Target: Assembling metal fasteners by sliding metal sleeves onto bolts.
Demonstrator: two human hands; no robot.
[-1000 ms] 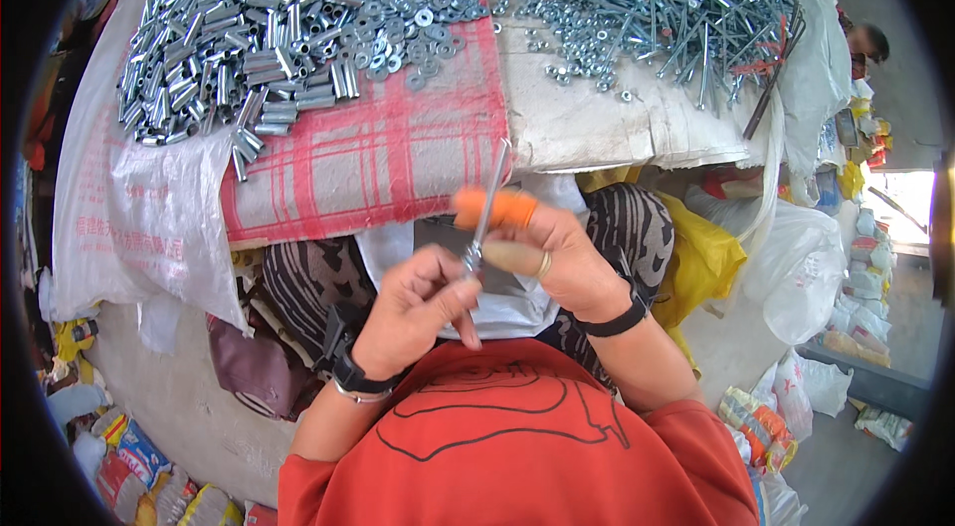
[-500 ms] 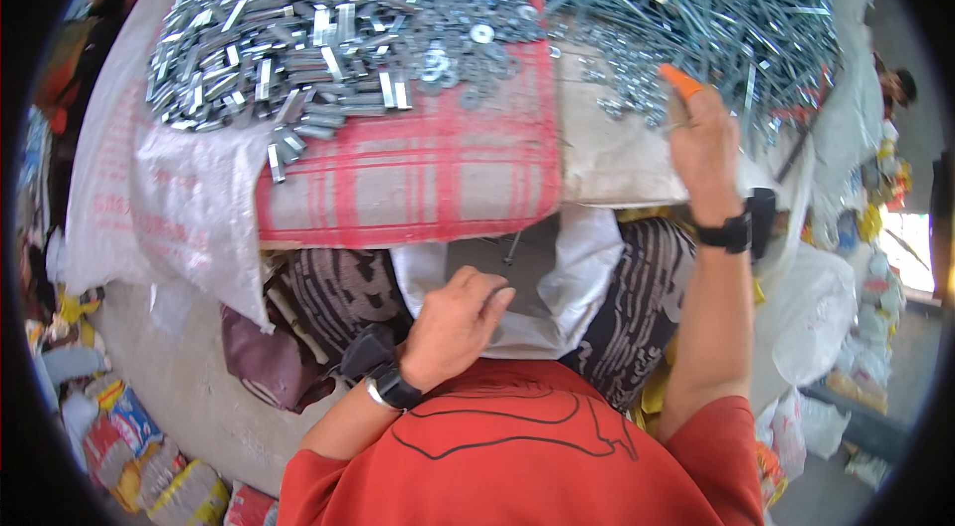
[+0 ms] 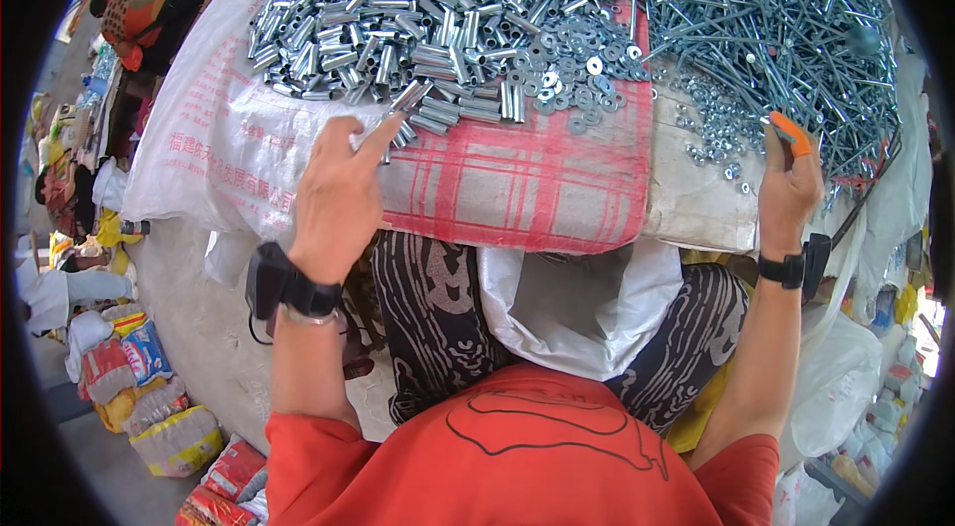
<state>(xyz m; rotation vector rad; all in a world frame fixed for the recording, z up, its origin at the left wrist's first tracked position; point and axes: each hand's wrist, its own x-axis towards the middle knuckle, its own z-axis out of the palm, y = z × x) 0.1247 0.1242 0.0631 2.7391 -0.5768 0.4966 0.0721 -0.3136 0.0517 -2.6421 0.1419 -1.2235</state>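
Observation:
My left hand [image 3: 341, 190] is over the near edge of a heap of short metal tubes [image 3: 428, 38], its fingers apart and a fingertip at the nearest tubes. Beside that heap lie flat washers [image 3: 577, 73]. My right hand [image 3: 793, 190] is raised near a pile of small nuts [image 3: 721, 123]. An orange finger cover [image 3: 793, 133] sits on one finger, which is pinched toward the thumb. A small shiny bit shows at those fingertips, too small to name. Long bolts [image 3: 756, 13] are heaped behind the nuts.
Red-checked cloth [image 3: 517, 183] and pale sheeting [image 3: 701, 212] cover the work surface. An open white sack [image 3: 587, 327] hangs between my knees. Stacked packages [image 3: 179, 441] stand on the floor at left, and clear plastic bags [image 3: 836, 377] at right. Another person [image 3: 149, 3] is at far left.
My left hand has moved from above the sack up and left to the tubes. My right hand stays near the nuts, slightly lower. The whole view has shifted.

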